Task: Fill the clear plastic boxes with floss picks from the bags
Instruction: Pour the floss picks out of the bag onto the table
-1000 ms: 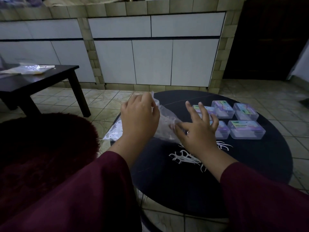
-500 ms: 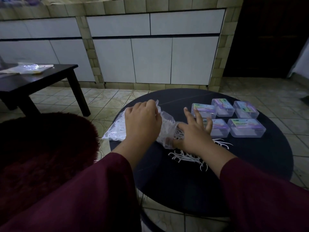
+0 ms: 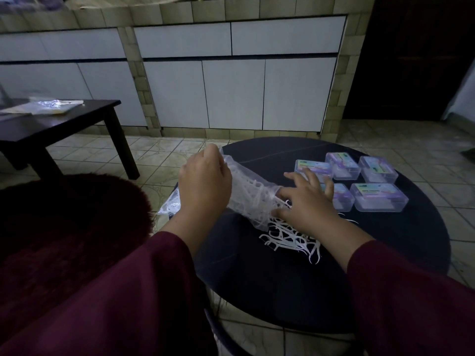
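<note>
left hand (image 3: 204,187): pinching the raised end of the clear bag (image 3: 246,199), tipping its mouth down toward the table

right hand (image 3: 307,204): fingers spread loose at the bag's mouth, touching the picks, not gripping anything

floss picks (image 3: 290,238): a small pile lies on the black round table (image 3: 385,265), lots more in the bag

boxes (image 3: 377,197): five clear ones just past the right hand, lids look closed

progress: early I'd say, picks only getting dumped out, can't tell whether any box has been filled
</note>
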